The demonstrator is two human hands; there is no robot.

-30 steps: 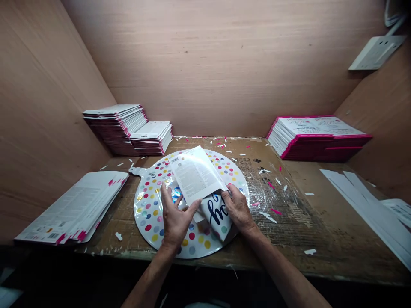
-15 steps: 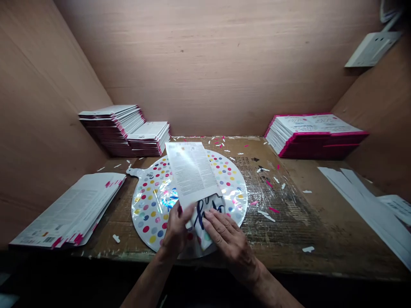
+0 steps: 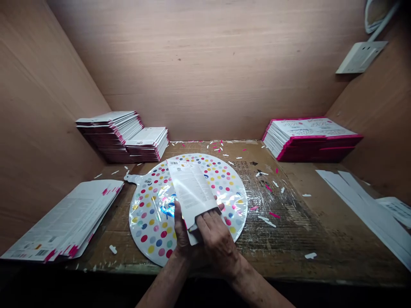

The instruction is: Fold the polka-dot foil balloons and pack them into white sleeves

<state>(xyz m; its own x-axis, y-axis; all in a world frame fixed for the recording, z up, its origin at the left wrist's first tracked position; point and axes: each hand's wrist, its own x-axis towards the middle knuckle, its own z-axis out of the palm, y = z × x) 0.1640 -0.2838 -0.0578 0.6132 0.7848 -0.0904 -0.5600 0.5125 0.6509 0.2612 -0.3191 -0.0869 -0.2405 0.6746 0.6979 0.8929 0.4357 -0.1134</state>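
A white printed paper sleeve [image 3: 191, 188] is tilted above a round polka-dot foil balloon [image 3: 150, 226] that lies flat on the cardboard surface. My left hand [image 3: 182, 229] is closed round the sleeve's lower left side. The fingers of my right hand [image 3: 218, 239] reach into the sleeve's open near end, and their tips are hidden inside. A small bit of something folded shows at the opening beside them; most of it is out of sight.
Stacks of printed sleeves stand at the back left [image 3: 118, 137] and back right [image 3: 311, 137]. More sleeves [image 3: 64, 218] lie at the left edge, and white strips [image 3: 362, 205] at the right. Small paper scraps are scattered about. A power socket [image 3: 361, 57] hangs upper right.
The folded piece with dark lettering has gone from view at the sleeve's opening. My right hand has moved left, its fingers now inside the sleeve. The view has shifted slightly.
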